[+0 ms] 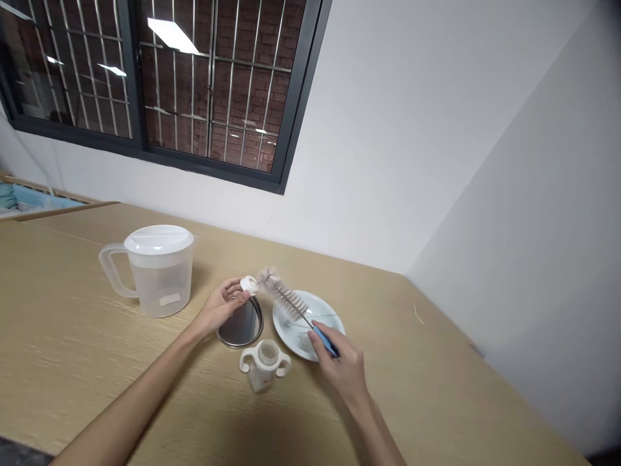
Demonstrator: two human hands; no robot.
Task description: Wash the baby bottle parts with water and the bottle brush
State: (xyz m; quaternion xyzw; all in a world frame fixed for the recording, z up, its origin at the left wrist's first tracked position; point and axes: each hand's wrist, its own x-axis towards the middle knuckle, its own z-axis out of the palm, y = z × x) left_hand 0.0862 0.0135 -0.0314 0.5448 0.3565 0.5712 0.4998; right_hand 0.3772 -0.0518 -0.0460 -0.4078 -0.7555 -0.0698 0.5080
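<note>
My left hand (220, 305) pinches a small white cap (248, 284) just above a round steel bowl (241, 323). Fingers of my right hand (339, 369) are closed round the blue handle of a bottle brush (286, 299). Its bristled tip points up and left, close to the cap. The brush crosses over a white plate (325, 312). A small white two-handled baby bottle (264, 364), open at the top, stands on the table just in front of the bowl, between my hands.
A clear plastic jug (155, 270) with a white lid stands at the left on the wooden table (72, 336). White walls meet in a corner at the right. A barred window (160, 84) is behind, and the table's right edge runs along the wall.
</note>
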